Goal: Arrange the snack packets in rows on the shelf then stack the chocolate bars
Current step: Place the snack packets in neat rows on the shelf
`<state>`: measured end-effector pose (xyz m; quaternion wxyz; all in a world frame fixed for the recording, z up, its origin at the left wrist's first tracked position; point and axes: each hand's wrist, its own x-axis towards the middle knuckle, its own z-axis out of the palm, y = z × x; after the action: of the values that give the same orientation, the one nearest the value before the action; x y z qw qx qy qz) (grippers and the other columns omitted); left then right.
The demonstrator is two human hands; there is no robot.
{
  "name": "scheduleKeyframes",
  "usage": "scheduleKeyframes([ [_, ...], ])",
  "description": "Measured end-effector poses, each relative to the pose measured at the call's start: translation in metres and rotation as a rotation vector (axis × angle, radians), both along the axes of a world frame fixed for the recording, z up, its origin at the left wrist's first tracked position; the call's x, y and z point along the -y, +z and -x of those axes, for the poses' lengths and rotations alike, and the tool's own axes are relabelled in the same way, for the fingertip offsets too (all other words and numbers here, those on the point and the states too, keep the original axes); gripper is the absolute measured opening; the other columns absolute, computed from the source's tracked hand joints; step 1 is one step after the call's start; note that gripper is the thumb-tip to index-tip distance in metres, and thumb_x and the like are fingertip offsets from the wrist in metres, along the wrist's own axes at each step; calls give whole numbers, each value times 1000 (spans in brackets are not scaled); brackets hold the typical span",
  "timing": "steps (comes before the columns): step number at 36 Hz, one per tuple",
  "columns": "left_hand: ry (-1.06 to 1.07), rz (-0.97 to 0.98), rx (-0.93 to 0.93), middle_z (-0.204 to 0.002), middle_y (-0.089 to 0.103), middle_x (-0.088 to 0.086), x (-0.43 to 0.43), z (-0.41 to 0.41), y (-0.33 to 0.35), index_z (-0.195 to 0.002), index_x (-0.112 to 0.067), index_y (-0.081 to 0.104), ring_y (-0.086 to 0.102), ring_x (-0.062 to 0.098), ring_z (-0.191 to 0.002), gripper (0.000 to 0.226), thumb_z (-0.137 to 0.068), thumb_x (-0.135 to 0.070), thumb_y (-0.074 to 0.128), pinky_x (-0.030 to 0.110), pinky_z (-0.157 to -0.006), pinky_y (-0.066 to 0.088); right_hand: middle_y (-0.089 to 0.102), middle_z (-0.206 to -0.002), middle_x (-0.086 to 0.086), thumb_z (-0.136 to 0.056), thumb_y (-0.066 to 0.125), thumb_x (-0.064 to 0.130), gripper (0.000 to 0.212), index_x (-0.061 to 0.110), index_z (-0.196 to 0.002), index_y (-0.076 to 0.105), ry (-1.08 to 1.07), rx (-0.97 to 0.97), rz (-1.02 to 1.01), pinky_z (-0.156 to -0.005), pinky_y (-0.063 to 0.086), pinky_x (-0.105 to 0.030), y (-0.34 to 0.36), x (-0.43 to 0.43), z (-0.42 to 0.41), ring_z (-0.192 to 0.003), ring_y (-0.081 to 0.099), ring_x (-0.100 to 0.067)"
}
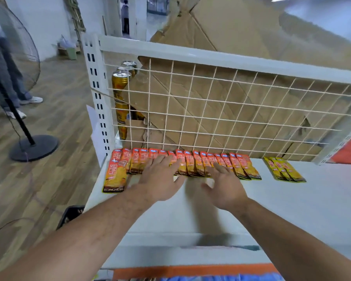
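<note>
A long row of orange-red snack packets [193, 163] is lying flat at the back of the white shelf [292, 209]. The packets are overlapping side by side, with their top ends against the foot of the wire mesh panel [231, 108]. One more packet of the same kind [115, 175] is sitting at the row's left end, lower than the rest and reaching toward the shelf's left front. Well apart to the right, a small overlapping group of yellow packets [284, 169] is lying near the mesh.

The person's left hand [160, 179] is reaching over the left half of the row, palm down, fingers straight and spread, grasping nothing. The right hand [225, 185] is doing the same just beside it, its straight fingers lying over the lower ends of the middle packets, also released.

Behind the mesh, flattened cardboard boxes [231, 37] are leaning, and gold drink cans [121, 82] are standing stacked beside the slotted white upright [95, 94]. To the left, on the wooden floor [59, 98], a pedestal fan's round black base [33, 147] is standing, and another person's legs [4, 67] are showing behind it.
</note>
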<state>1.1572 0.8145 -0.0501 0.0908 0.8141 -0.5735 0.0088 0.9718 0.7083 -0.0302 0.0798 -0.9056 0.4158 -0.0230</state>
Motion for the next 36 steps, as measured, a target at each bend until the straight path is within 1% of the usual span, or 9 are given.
scheduleKeyframes([
  [4,-100,-20,22,-161,25,-3,27,46,9,-155,-36,19,18,23,-148,65,-96,-61,31,46,-121,14,26,-163,1,-95,50,53,66,28,-154,33,-82,14,6,-119,26,-38,2,13,51,-148,23,-25],
  [9,-220,-24,36,-160,25,-1,62,120,21,-154,-33,24,19,24,-147,64,-97,-60,32,46,-121,13,26,-162,2,-94,52,52,66,27,-153,34,-163,38,6,-116,31,-38,3,31,130,-147,25,-23],
  [14,-294,-24,24,-159,27,-1,97,208,25,-153,-31,27,21,24,-146,63,-97,-59,32,44,-119,16,26,-163,0,-93,51,51,67,27,-153,33,-240,47,1,-117,29,-36,9,56,218,-147,24,-24],
  [18,-338,-41,-5,-162,22,-1,128,277,27,-155,-33,24,17,23,-148,63,-98,-59,31,42,-121,11,26,-163,-2,-94,52,49,66,25,-153,34,-273,62,12,-117,28,-34,18,76,287,-147,24,-25],
  [21,-373,-33,1,-162,23,0,152,327,30,-154,-31,25,19,24,-147,63,-98,-59,32,41,-120,14,27,-162,-3,-94,54,47,67,24,-153,34,-299,62,13,-117,27,-35,21,88,336,-146,25,-26],
  [25,-417,-26,-25,-162,24,-1,180,385,32,-153,-32,27,21,22,-147,62,-98,-59,34,39,-119,15,28,-161,-7,-94,54,47,69,19,-154,34,-327,53,7,-120,22,-34,24,106,396,-147,25,-27],
  [28,-467,-28,-14,-161,25,-1,199,422,34,-154,-31,26,21,23,-147,63,-98,-58,34,39,-119,14,27,-162,-7,-94,55,46,69,19,-154,33,-372,72,1,-119,23,-34,28,117,435,-147,24,-26],
  [33,-546,-23,2,-160,27,0,236,472,35,-154,-30,29,22,24,-147,63,-98,-57,35,39,-120,16,23,-163,-9,-100,51,45,67,17,-156,28,-424,86,2,-119,17,-35,32,136,489,-148,20,-27],
  [36,-593,-27,3,-160,27,0,261,498,31,-154,-30,28,22,22,-147,62,-98,-57,34,38,-120,16,22,-163,-8,-99,51,46,67,18,-156,29,-481,123,-23,-120,17,-36,28,150,514,-150,17,-26],
])
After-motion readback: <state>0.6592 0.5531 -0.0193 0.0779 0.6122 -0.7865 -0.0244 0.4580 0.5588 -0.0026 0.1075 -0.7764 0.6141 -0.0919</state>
